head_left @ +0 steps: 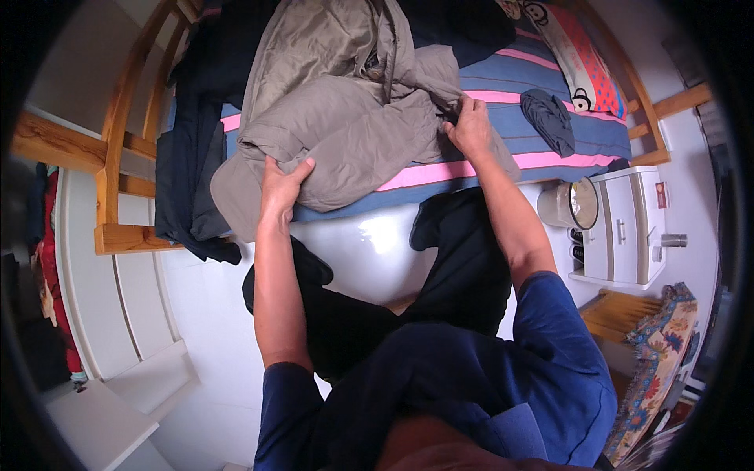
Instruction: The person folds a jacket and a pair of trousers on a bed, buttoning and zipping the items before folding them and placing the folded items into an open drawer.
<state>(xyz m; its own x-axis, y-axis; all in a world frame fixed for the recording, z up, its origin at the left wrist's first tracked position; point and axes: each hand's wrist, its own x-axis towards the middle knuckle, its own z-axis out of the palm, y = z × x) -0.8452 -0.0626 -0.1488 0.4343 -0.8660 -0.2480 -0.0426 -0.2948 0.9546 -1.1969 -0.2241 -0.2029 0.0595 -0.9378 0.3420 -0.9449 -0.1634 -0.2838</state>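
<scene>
A grey-brown jacket (pixel 353 133) with a shiny lining lies spread and rumpled on the bed (pixel 542 161), its near edge hanging over the side. My left hand (pixel 283 187) grips the jacket's cloth near the bed's front edge, thumb on top and the other fingers hidden beneath it. Farther right, my right hand (pixel 471 128) is closed on another part of the same jacket, fingers curled round the fabric. Between the two hands the cloth bulges in loose folds.
Dark trousers (pixel 192 165) drape off the bed's left end beside the wooden frame (pixel 118 133). A dark crumpled cloth (pixel 547 122) and a colourful pillow (pixel 583 63) lie to the right. A waste bin (pixel 559 206) and white cabinet (pixel 620 224) stand at the right.
</scene>
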